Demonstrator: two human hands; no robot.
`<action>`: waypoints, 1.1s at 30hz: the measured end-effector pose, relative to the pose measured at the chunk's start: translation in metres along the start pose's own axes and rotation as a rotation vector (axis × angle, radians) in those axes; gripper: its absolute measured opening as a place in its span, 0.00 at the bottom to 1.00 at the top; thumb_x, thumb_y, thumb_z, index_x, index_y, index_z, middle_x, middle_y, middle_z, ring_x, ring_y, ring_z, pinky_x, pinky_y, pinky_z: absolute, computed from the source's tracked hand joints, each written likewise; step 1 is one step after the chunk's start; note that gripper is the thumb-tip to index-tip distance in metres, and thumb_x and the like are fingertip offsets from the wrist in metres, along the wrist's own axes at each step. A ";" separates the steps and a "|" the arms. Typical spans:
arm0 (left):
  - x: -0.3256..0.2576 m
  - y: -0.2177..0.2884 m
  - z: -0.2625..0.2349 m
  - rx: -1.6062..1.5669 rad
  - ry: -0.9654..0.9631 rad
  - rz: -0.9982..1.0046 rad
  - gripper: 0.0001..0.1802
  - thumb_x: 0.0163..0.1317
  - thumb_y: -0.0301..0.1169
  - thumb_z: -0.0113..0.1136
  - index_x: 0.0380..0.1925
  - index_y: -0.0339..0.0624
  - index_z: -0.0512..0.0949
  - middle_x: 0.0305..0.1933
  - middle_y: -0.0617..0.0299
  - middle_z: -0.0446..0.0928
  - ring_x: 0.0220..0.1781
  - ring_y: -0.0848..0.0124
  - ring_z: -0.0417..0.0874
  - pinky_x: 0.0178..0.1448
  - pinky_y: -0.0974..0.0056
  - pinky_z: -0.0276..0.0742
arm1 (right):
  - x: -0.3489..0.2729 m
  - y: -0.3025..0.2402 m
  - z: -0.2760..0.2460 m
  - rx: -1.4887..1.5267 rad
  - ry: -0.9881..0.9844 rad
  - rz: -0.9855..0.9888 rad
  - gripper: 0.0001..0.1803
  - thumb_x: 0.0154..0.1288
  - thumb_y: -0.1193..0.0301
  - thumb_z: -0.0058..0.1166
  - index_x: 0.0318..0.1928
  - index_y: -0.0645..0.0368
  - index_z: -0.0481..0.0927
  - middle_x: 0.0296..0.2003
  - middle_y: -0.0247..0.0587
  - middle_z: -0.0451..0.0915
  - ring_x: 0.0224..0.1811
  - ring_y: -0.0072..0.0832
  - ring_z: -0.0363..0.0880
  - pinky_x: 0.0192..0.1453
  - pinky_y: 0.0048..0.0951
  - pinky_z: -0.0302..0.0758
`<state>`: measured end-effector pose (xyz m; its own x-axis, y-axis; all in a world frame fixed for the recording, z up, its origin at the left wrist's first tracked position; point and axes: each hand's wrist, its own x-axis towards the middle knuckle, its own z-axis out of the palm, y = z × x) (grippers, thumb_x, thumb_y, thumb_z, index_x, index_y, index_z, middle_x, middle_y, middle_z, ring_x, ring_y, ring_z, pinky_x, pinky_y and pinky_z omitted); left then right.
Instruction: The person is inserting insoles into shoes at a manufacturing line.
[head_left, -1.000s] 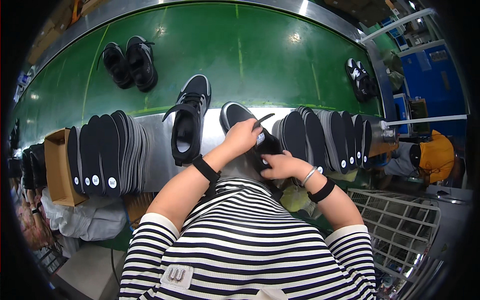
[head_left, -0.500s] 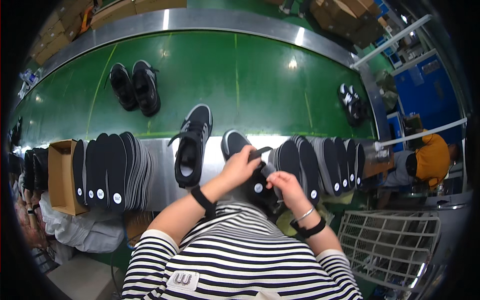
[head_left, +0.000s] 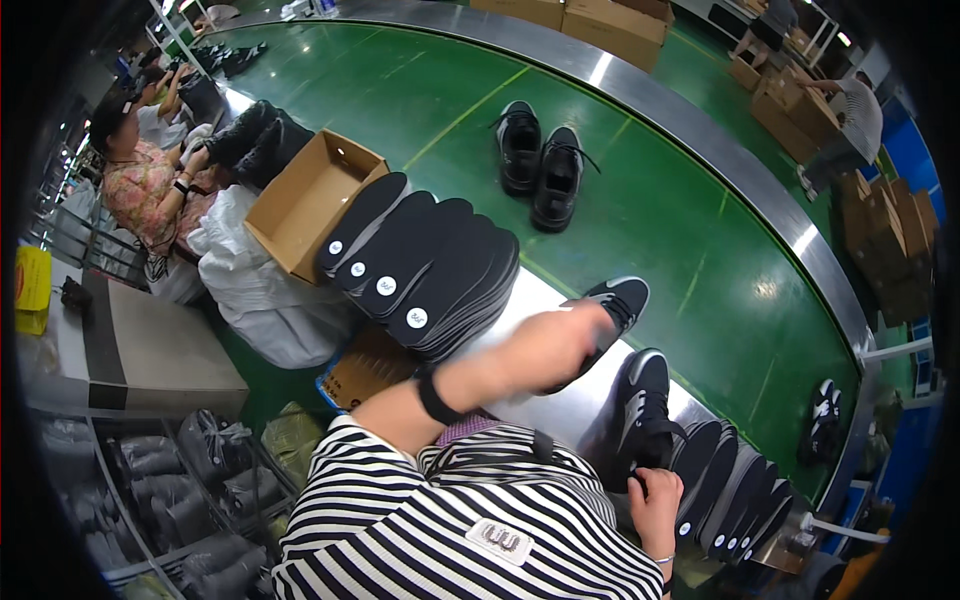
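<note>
My left hand (head_left: 572,345), smeared by motion, lies over a black sneaker (head_left: 625,298) with a grey toe rim. It covers that sneaker's opening, and its fingers cannot be made out. To the right stands the matching sneaker (head_left: 648,395), toe pointing away from me. My right hand (head_left: 657,503) is closed at its heel end, fingers curled over the collar. Beside the left forearm are stacks of black insoles (head_left: 455,262) with round white stickers. More insole stacks (head_left: 712,465) stand just right of the right-hand sneaker.
An open cardboard box (head_left: 312,205) stands past the left insoles, near white plastic sacking (head_left: 260,290). Another pair of sneakers (head_left: 540,165) sits on the green belt (head_left: 690,250), with one more pair (head_left: 825,420) far right. A co-worker (head_left: 150,190) handles dark items at left.
The view has swung left. My left hand has left the right-hand sneaker and moved over the left one. My right hand has shifted from the grey piece it pinched to the sneaker's heel end.
</note>
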<state>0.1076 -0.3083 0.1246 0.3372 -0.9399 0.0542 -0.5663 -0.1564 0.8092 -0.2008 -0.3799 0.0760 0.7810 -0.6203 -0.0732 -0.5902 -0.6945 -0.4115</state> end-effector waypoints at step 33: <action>-0.016 -0.020 0.108 -0.055 -0.140 0.004 0.11 0.45 0.33 0.62 0.27 0.41 0.75 0.25 0.58 0.74 0.31 0.63 0.75 0.36 0.62 0.71 | -0.008 0.077 0.005 -0.114 0.348 0.642 0.20 0.47 0.60 0.57 0.38 0.58 0.70 0.36 0.43 0.72 0.40 0.41 0.71 0.38 0.40 0.70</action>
<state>0.0323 -0.3227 0.0442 0.2241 -0.9743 -0.0215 -0.5241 -0.1391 0.8402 -0.2518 -0.4264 0.0401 0.1759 -0.9839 0.0322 -0.9415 -0.1777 -0.2864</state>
